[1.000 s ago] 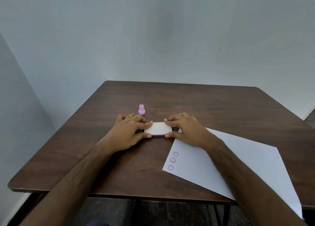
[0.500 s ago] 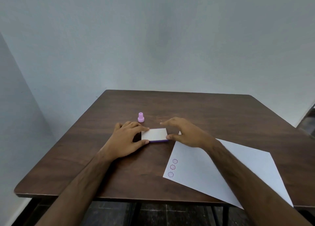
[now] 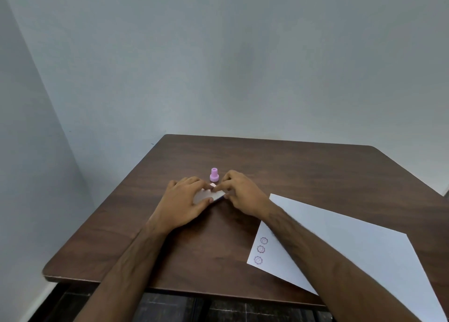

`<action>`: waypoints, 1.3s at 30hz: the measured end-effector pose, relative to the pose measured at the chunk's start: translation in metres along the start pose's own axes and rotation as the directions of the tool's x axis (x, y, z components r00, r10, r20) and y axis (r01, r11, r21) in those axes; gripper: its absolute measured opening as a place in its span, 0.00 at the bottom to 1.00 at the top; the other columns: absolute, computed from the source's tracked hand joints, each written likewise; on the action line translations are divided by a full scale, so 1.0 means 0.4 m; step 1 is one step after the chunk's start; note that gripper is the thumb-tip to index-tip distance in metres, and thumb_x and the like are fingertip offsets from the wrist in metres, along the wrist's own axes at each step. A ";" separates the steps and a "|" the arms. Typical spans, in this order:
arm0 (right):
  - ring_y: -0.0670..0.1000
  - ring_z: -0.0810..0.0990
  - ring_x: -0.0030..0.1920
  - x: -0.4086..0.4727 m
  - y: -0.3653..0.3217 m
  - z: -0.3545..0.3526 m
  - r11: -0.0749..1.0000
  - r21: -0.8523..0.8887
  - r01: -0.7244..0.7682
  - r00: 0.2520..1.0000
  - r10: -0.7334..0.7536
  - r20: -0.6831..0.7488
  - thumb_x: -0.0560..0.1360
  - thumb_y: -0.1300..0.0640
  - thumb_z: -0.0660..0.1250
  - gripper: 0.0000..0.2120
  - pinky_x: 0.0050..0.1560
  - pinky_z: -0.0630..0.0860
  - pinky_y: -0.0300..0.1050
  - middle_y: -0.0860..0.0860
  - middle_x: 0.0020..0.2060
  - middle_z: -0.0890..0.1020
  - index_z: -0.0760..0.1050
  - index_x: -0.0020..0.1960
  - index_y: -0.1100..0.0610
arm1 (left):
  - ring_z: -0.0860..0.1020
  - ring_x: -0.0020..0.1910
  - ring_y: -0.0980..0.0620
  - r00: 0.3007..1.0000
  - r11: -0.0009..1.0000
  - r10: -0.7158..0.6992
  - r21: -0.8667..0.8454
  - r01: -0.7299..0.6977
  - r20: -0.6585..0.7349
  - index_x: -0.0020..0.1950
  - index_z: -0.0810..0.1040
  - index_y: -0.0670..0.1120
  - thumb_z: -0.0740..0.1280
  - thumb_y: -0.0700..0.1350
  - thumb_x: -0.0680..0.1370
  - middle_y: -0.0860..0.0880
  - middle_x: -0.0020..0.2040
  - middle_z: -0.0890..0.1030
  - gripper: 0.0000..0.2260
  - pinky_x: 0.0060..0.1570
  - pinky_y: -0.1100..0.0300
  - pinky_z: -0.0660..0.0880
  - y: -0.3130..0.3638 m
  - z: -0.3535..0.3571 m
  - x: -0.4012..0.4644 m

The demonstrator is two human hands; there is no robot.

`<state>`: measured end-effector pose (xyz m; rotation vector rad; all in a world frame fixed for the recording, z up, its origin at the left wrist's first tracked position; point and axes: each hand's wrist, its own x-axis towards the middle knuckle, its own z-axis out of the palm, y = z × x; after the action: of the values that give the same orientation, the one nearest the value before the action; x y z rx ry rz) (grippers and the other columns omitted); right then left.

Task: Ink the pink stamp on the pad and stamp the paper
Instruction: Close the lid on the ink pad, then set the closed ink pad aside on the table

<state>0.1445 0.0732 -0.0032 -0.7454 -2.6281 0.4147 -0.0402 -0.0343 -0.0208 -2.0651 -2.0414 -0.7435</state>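
A small pink stamp (image 3: 214,174) stands upright on the brown table (image 3: 303,171), just behind my hands. The ink pad (image 3: 211,194), a flat white case with a purple base, lies between both hands and is mostly covered by fingers. My left hand (image 3: 184,204) grips its left end. My right hand (image 3: 240,191) pinches its right end, and the lid looks slightly tilted up. A white sheet of paper (image 3: 352,246) lies to the right, under my right forearm, with three purple round stamp marks (image 3: 261,249) near its left corner.
Pale walls close in behind and to the left of the table. The table's front edge (image 3: 170,285) runs below my forearms, with dark floor tiles beneath.
My right hand has come back onto the pad's right end, fingers pinching the lid. Both hands now crowd closer over the pad. The camera view has shifted left and down.
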 end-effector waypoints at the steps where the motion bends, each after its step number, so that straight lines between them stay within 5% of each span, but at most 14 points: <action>1: 0.53 0.76 0.55 0.006 -0.003 0.000 1.000 0.007 -0.009 1.000 0.009 -0.004 0.75 0.64 0.68 0.18 0.60 0.74 0.52 0.51 0.54 0.77 0.82 0.61 0.49 | 0.76 0.58 0.54 1.000 0.999 -0.010 0.033 0.010 0.009 0.60 0.78 0.59 0.62 0.59 0.78 0.59 0.58 0.78 0.13 0.55 0.51 0.68 -0.005 -0.002 0.000; 6: 0.49 0.80 0.51 -0.015 0.018 -0.061 0.993 0.121 -0.013 1.000 0.016 -0.022 0.74 0.61 0.70 0.17 0.58 0.75 0.46 0.53 0.52 0.79 0.80 0.62 0.53 | 0.75 0.59 0.52 0.998 0.983 -0.066 0.172 0.066 -0.005 0.59 0.80 0.59 0.61 0.58 0.78 0.57 0.58 0.78 0.13 0.51 0.53 0.64 -0.017 -0.003 0.002; 14: 0.42 0.75 0.57 -0.181 0.150 -0.168 0.999 0.013 -0.048 0.987 0.046 0.152 0.79 0.55 0.68 0.13 0.55 0.73 0.36 0.44 0.55 0.77 0.79 0.63 0.48 | 0.77 0.51 0.47 0.986 0.939 -0.158 0.300 0.169 -0.061 0.56 0.80 0.55 0.61 0.57 0.79 0.52 0.56 0.78 0.13 0.50 0.51 0.69 -0.013 -0.004 0.006; 18: 0.42 0.72 0.61 -0.263 0.200 -0.196 0.995 -0.036 -0.091 0.975 0.097 0.199 0.79 0.54 0.68 0.14 0.59 0.65 0.27 0.43 0.60 0.75 0.77 0.64 0.46 | 0.77 0.53 0.47 0.993 0.931 -0.078 0.351 0.104 -0.088 0.57 0.79 0.52 0.61 0.55 0.80 0.50 0.57 0.78 0.12 0.49 0.50 0.68 0.010 -0.002 0.007; 25: 0.40 0.65 0.73 -0.364 0.253 -0.218 0.991 -0.015 -0.131 0.959 0.131 0.252 0.80 0.47 0.64 0.17 0.73 0.61 0.41 0.40 0.73 0.70 0.72 0.68 0.41 | 0.78 0.50 0.46 0.983 0.944 0.185 0.283 -0.172 -0.019 0.54 0.79 0.51 0.62 0.51 0.79 0.50 0.53 0.79 0.10 0.47 0.50 0.67 0.122 0.023 0.013; 30: 0.50 0.56 0.78 -0.330 0.296 -0.201 0.920 -0.308 -0.241 0.922 0.316 0.222 0.81 0.36 0.51 0.27 0.77 0.55 0.55 0.44 0.80 0.58 0.56 0.78 0.38 | 0.77 0.54 0.48 0.985 0.976 0.172 0.134 -0.171 0.002 0.54 0.78 0.51 0.65 0.49 0.79 0.52 0.53 0.78 0.06 0.51 0.53 0.67 0.174 0.043 0.040; 34: 0.54 0.53 0.79 -0.289 0.322 -0.158 0.857 -0.327 -0.398 0.889 0.448 0.093 0.81 0.35 0.46 0.30 0.77 0.52 0.55 0.49 0.81 0.55 0.52 0.80 0.43 | 0.76 0.61 0.52 0.971 0.973 0.198 0.091 -0.211 0.135 0.64 0.76 0.51 0.60 0.55 0.81 0.54 0.60 0.78 0.15 0.71 0.48 0.58 0.199 0.089 0.071; 36: 0.55 0.53 0.80 -0.258 0.335 -0.142 0.840 -0.306 -0.448 0.878 0.479 0.031 0.81 0.35 0.46 0.30 0.78 0.50 0.54 0.51 0.81 0.55 0.52 0.80 0.45 | 0.75 0.62 0.52 0.954 0.959 0.222 0.132 -0.251 0.201 0.66 0.74 0.51 0.56 0.57 0.82 0.54 0.62 0.77 0.18 0.68 0.49 0.55 0.202 0.114 0.104; 39: 0.55 0.53 0.80 -0.211 0.366 -0.131 0.837 -0.285 -0.467 0.874 0.485 -0.009 0.82 0.37 0.46 0.30 0.78 0.50 0.54 0.53 0.81 0.55 0.53 0.81 0.48 | 0.75 0.61 0.50 0.938 0.942 0.202 0.207 -0.264 0.280 0.65 0.72 0.49 0.52 0.56 0.82 0.51 0.63 0.76 0.18 0.65 0.50 0.65 0.202 0.137 0.173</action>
<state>0.2980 0.1555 -0.0348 -1.5223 -2.5642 0.1945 0.0482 0.0463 -0.0187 -2.2975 -1.8402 -0.1841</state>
